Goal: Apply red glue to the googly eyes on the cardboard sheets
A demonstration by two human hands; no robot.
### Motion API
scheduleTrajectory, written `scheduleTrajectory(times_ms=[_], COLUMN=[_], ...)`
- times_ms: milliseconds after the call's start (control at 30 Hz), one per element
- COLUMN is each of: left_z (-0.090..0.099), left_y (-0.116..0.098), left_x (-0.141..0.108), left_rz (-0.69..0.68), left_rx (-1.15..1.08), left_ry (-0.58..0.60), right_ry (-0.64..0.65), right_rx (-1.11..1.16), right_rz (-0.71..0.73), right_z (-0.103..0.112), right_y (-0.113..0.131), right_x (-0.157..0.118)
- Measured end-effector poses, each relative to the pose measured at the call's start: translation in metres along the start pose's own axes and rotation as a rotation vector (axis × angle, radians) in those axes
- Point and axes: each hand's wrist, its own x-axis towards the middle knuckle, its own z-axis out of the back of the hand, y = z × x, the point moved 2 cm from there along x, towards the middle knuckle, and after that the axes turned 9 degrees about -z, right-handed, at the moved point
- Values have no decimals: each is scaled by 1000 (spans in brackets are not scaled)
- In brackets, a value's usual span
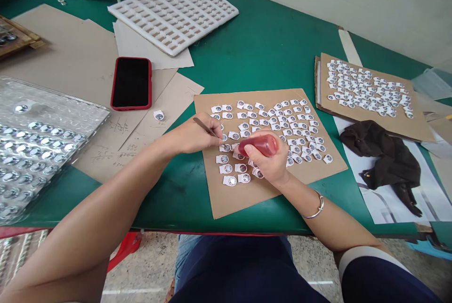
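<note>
My left hand [199, 132] pinches slim metal tweezers [205, 127] over the left side of a brown cardboard sheet [226, 202]. In my right hand [270, 164] is a small red squeeze bottle [261, 145], tilted so its nozzle points left and down toward the pieces near the tweezers' tip. Rows of small round silver-and-dark pieces on white paper tabs [229, 180] cover the sheet. My hands hide some of these pieces. Whether the nozzle touches one, I cannot tell.
Left of the sheet lie a red-cased phone [131, 83], one loose tabbed piece [158, 115] and a clear tray of silver domes [45, 147]. A white slotted tray [173, 51] is behind. At right are another filled cardboard [374, 117] and a black cloth [391, 162].
</note>
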Motion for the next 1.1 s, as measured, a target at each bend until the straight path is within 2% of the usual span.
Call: scheduleTrajectory(times_ms=[233, 667, 867, 1100], left_z=[0, 0, 0, 0], left_y=[1, 3, 3, 5], left_x=[1, 1, 1, 0], left_rz=[-21, -28, -19, -15], left_rx=[-4, 8, 4, 14], left_ry=[1, 21, 20, 15], right_ry=[36, 63, 24, 17], right_rx=[28, 33, -17, -40], right_rz=[-56, -59, 14, 27], right_z=[-2, -5, -2, 0], right_y=[-5, -5, 1, 2], right_x=[-2, -1, 2, 5])
